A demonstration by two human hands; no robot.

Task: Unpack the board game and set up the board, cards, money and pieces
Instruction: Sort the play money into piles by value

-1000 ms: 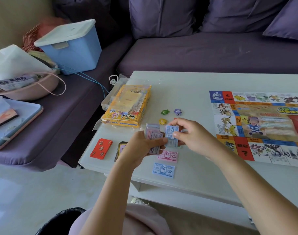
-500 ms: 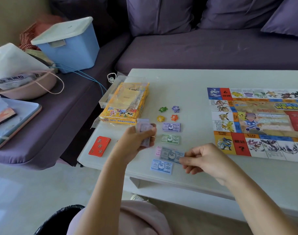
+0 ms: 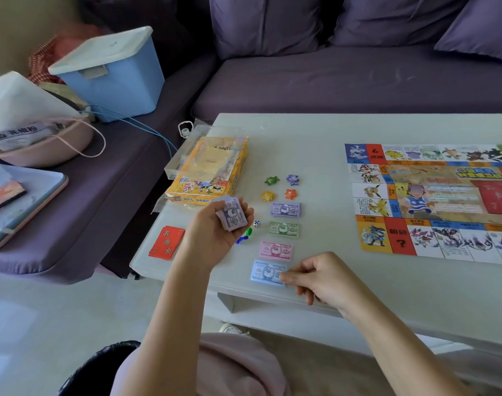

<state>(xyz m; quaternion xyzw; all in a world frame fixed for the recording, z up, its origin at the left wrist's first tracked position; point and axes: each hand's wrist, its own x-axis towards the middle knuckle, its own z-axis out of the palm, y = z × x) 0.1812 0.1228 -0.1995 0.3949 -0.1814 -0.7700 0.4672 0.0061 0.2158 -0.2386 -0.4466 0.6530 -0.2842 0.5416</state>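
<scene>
A: Left hand (image 3: 215, 232) clamped on the wad of notes (image 3: 232, 215); right hand (image 3: 321, 277) pinching the blue note (image 3: 265, 272) at the table (image 3: 315, 132) edge

B: Thin, limp, slippery paper, I'd judge; take it by an edge

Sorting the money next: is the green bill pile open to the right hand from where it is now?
Probably yes. The right hand rests at the blue pile, and only the flat pink pile lies between it and the green pile. Nothing stands above them.
</scene>
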